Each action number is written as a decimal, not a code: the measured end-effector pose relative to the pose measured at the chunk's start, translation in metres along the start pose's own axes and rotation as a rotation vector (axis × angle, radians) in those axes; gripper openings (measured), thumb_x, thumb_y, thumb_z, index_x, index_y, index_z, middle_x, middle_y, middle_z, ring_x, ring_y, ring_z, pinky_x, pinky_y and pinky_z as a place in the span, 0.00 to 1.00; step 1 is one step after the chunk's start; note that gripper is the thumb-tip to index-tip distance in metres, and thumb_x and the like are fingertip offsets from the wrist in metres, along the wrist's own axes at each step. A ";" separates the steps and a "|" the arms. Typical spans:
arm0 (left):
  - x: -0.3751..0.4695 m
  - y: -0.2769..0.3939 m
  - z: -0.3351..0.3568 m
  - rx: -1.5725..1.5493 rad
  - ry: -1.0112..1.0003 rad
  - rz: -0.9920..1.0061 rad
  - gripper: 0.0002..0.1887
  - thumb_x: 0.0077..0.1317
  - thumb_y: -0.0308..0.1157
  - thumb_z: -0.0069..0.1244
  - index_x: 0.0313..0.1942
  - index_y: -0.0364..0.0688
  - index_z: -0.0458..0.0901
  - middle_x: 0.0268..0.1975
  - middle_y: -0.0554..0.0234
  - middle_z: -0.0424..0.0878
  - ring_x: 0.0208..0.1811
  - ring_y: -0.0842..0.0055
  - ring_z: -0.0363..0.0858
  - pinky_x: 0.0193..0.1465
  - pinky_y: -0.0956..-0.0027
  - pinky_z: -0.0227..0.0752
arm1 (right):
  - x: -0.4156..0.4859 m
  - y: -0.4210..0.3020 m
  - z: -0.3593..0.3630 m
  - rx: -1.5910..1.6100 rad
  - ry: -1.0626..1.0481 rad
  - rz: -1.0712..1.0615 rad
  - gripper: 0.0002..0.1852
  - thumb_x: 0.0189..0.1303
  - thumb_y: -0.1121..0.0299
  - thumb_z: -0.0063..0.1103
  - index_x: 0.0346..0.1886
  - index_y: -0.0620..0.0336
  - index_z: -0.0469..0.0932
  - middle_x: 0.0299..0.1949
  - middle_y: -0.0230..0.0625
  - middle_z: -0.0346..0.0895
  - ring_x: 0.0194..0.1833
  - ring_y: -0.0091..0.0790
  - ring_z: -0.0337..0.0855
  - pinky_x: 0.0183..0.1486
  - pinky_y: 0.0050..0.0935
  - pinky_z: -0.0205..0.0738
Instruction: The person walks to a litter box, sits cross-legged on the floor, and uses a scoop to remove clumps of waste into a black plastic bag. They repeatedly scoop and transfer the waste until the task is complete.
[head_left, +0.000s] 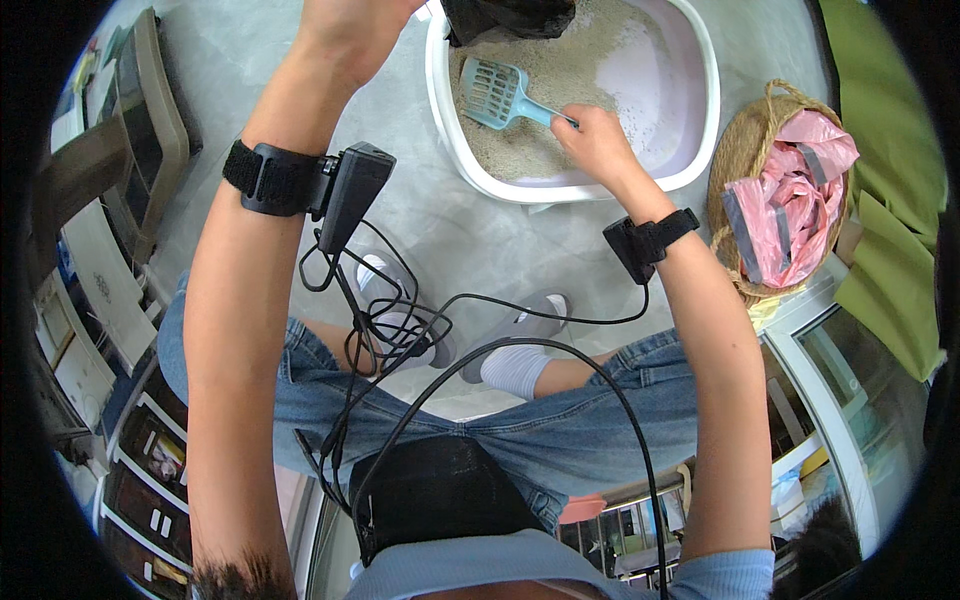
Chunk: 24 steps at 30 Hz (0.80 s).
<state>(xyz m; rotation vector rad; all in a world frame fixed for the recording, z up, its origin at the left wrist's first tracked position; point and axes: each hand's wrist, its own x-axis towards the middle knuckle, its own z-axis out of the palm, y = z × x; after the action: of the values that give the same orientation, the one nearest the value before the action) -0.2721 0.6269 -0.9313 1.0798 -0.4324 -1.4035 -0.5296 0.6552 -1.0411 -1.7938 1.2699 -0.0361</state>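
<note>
My right hand (600, 144) grips the handle of a light blue slotted litter scoop (491, 91). The scoop's head rests on grey granular litter (540, 146) at the left side of a white litter box (712, 97). On the right, the pale bottom of the box shows through a thin scatter of grains. My left hand (358, 30) is cut off by the top edge, left of the box; its fingers are out of view. A black object (510, 19), perhaps a plastic bag, hangs over the box's far rim, and whether my left hand touches it is hidden.
A woven basket (739, 161) with pink plastic bags (795, 199) stands right of the box, beside green fabric (885, 285). Black cables (397, 322) loop from both wrist devices across my lap. Drawers (146, 487) and a grey-brown framed piece (161, 127) line the left.
</note>
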 end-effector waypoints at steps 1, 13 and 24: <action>0.000 0.000 0.001 -0.007 -0.002 -0.002 0.15 0.67 0.37 0.38 0.47 0.35 0.71 0.43 0.59 0.76 0.48 0.70 0.75 0.55 0.65 0.68 | 0.001 0.003 0.001 0.033 -0.008 0.013 0.14 0.56 0.63 0.52 0.27 0.68 0.76 0.23 0.55 0.74 0.27 0.56 0.75 0.33 0.45 0.69; -0.001 -0.004 -0.014 0.045 -0.098 0.001 0.17 0.69 0.37 0.34 0.49 0.35 0.70 0.48 0.59 0.74 0.43 0.72 0.75 0.56 0.65 0.69 | -0.023 0.025 -0.028 0.330 -0.089 0.097 0.16 0.64 0.62 0.50 0.24 0.63 0.76 0.15 0.25 0.66 0.20 0.18 0.64 0.22 0.22 0.57; -0.020 -0.018 -0.019 0.245 0.042 -0.042 0.25 0.70 0.41 0.28 0.57 0.32 0.68 0.55 0.57 0.70 0.32 0.82 0.69 0.56 0.61 0.72 | -0.052 -0.039 -0.123 0.047 0.125 0.082 0.16 0.62 0.62 0.53 0.25 0.65 0.77 0.13 0.32 0.67 0.18 0.24 0.66 0.23 0.28 0.61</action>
<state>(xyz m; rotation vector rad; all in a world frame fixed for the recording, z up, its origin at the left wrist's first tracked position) -0.2708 0.6556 -0.9487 1.3212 -0.5648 -1.3863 -0.5851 0.6175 -0.9195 -1.7199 1.4190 -0.1323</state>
